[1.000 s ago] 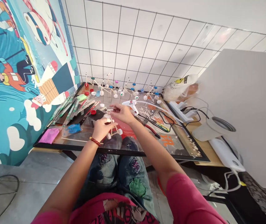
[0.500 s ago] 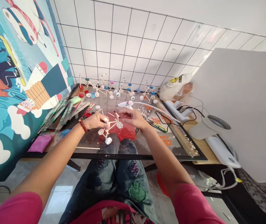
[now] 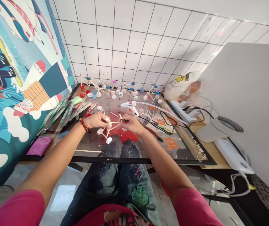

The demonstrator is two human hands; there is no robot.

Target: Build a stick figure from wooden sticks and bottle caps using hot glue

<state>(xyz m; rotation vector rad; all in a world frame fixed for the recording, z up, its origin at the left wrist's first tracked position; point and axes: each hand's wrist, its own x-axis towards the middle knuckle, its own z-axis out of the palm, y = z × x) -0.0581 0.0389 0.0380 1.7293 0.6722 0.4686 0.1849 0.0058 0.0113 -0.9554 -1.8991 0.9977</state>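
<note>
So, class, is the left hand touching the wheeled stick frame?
Touching: the head view shows the left hand gripping one end of the wheeled stick frame between thumb and fingers.

The one view comes from a camera worn on the person's head. It faces forward and down, looking from above and behind at the left hand point(image 3: 95, 121) and the right hand point(image 3: 131, 124), which are rather small and near its centre. Closest to the lens, on the near side of the grip, are the pink sleeves point(image 3: 194, 207) and the jeans point(image 3: 99, 188). Beyond the grip, the view passes over the table point(image 3: 125, 160) to the tiled wall point(image 3: 125, 39). It is wide, including the painted panel point(image 3: 14, 94) left of the grip and the white panel point(image 3: 247, 106) right of it.
</note>
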